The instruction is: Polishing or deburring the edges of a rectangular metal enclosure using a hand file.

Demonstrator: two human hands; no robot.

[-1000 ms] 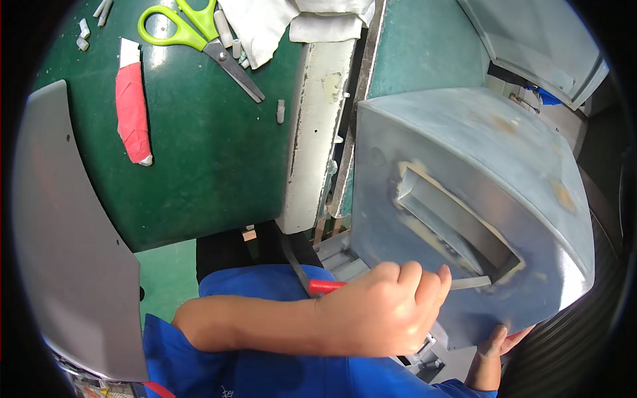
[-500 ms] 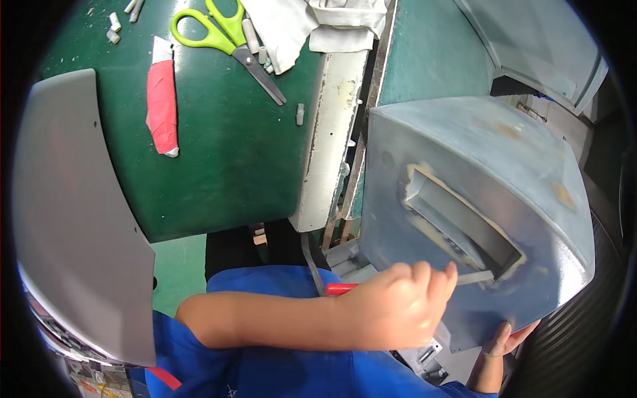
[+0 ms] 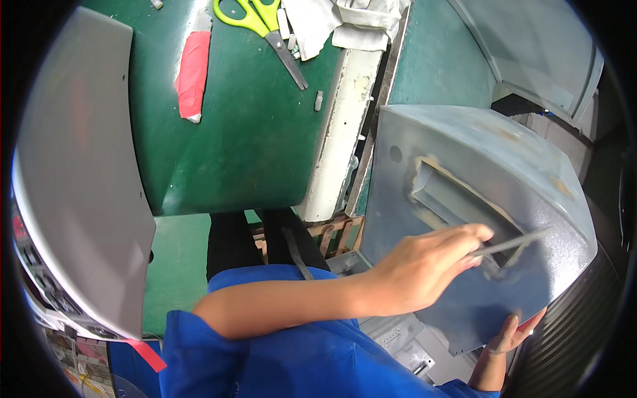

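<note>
My left hand [image 3: 428,268] is closed round a slim file [image 3: 521,241], its grey blade pointing right. The blade crosses the right end of a long recessed slot [image 3: 458,207] and its tip reaches past the slot's rim; whether it touches there, I cannot tell. The slot sits in the face of a big grey-blue housing [image 3: 398,232], with patches of beige filler around its edge. At the housing's lower right edge, my right hand [image 3: 509,336] grips it with the thumb on the face. My left fist hides the file's handle.
On the green table [image 3: 232,159] lie green-handled scissors [image 3: 272,26], a red-wrapped stick [image 3: 194,73], white cloth [image 3: 368,26] and small pale stubs. A curved grey panel [image 3: 79,166] stands at left. Another grey panel [image 3: 537,46] is at upper right. Dark ribbed material [image 3: 564,331] lies beside the housing.
My left hand has moved up and right, and the file's blade now tilts upward beyond the slot's end. My right hand stays on the housing edge. The whole view has shifted slightly.
</note>
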